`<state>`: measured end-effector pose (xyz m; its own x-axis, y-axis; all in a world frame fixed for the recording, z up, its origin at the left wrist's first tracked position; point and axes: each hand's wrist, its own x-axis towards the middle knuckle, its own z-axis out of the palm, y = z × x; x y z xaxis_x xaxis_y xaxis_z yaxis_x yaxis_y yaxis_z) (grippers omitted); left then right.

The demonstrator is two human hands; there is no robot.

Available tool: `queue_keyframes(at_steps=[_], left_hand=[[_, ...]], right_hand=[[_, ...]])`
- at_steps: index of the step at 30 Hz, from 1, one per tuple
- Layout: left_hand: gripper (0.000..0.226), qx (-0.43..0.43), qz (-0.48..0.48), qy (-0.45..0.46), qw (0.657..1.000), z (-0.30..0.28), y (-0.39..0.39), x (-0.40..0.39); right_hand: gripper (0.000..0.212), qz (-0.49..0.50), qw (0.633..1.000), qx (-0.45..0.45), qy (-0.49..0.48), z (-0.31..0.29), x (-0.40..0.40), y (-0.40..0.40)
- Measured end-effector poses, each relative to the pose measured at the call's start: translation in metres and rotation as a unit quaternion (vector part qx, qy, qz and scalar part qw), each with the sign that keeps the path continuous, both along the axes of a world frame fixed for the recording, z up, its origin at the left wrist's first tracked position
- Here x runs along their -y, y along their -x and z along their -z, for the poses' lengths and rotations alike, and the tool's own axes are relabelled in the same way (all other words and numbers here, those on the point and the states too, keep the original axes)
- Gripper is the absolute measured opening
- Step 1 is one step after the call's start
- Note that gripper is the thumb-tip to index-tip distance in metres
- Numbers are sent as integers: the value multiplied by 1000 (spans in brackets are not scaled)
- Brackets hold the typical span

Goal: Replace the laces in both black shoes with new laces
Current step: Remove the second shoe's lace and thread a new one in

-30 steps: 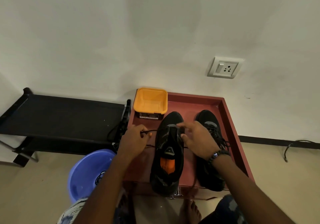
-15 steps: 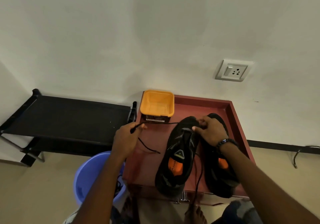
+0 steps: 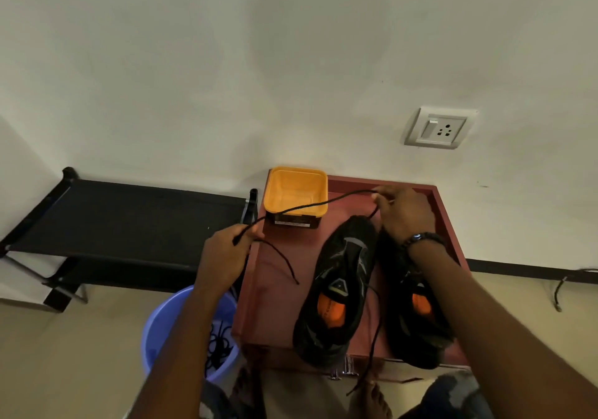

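Two black shoes with orange insoles lie on a red-brown tray-topped table (image 3: 278,292). The left shoe (image 3: 336,292) is tilted, toe toward the wall; the right shoe (image 3: 417,308) lies partly under my right forearm. A black lace (image 3: 307,206) stretches taut between my hands. My left hand (image 3: 226,253) pinches one end near the table's left edge, the tip dangling onto the table. My right hand (image 3: 404,215) grips the lace above the left shoe's toe. Another stretch of lace (image 3: 372,337) hangs between the shoes over the front edge.
An orange square tub (image 3: 296,192) stands at the table's back left. A blue bucket (image 3: 161,331) holding black laces sits on the floor to the left. A black rack (image 3: 129,221) runs along the wall. A wall socket (image 3: 437,127) is above right. My bare feet show below.
My hands have drawn apart, pulling the lace out longer. The right hand rose from the shoe's toe toward the back wall; the left hand stayed out at the table's left edge.
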<state>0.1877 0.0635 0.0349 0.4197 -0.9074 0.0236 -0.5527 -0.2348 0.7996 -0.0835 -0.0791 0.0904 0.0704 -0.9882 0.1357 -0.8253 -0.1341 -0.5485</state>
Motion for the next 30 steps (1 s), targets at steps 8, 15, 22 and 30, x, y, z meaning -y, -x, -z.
queue_keyframes(at_steps=[8, 15, 22, 30], left_hand=[[32, -564, 7, -4, 826, -24, 42, 7], [30, -679, 5, 98, 728, -34, 43, 15], [34, -653, -39, 190, 732, -36, 35, 17], [40, -477, -85, 165, 859, -21, 39, 25]], right_hand=[[41, -265, 953, 73, -127, 8, -58, -53], [46, -325, 846, 231, -353, 4, -82, -56], [27, -319, 927, 35, -194, -13, -60, -17], [30, -171, 972, -111, -118, 8, -21, 55]])
